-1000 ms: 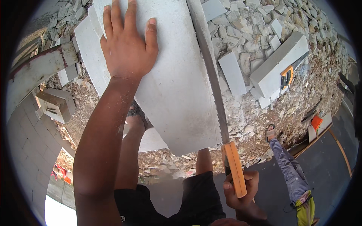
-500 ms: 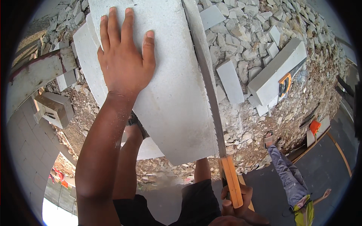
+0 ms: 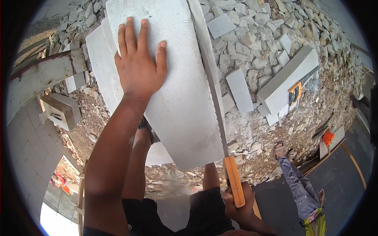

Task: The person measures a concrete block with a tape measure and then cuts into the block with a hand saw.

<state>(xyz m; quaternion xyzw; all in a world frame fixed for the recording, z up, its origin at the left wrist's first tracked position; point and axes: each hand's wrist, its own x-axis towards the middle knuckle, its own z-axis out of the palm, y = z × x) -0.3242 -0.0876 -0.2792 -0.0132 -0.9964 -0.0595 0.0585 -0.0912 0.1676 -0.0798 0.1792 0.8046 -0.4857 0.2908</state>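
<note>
A large pale grey lightweight concrete block [image 3: 185,114] lies lengthwise in front of me. My left hand [image 3: 141,70] rests on its upper face, palm down, fingers extended. Along the right side of the block runs a long cut, with the toothed blade of a handsaw [image 3: 217,100] in it. A narrow strip of the block [image 3: 208,43] stands to the right of the blade. My right hand [image 3: 241,202] is closed round the saw's orange handle [image 3: 234,179], just beyond the block's near edge. The handle partly hides those fingers.
Broken stone covers the ground. To the right, a second orange-handled saw [image 3: 295,93] leans by a long grey block [image 3: 289,80], near a smaller slab [image 3: 240,90]. A person [image 3: 303,192] is at the lower right. A box-like block [image 3: 63,110] sits at left.
The saw and my right hand have moved forward, away from me, along the cut. My left hand stays flat on the block. The whole view has shifted slightly.
</note>
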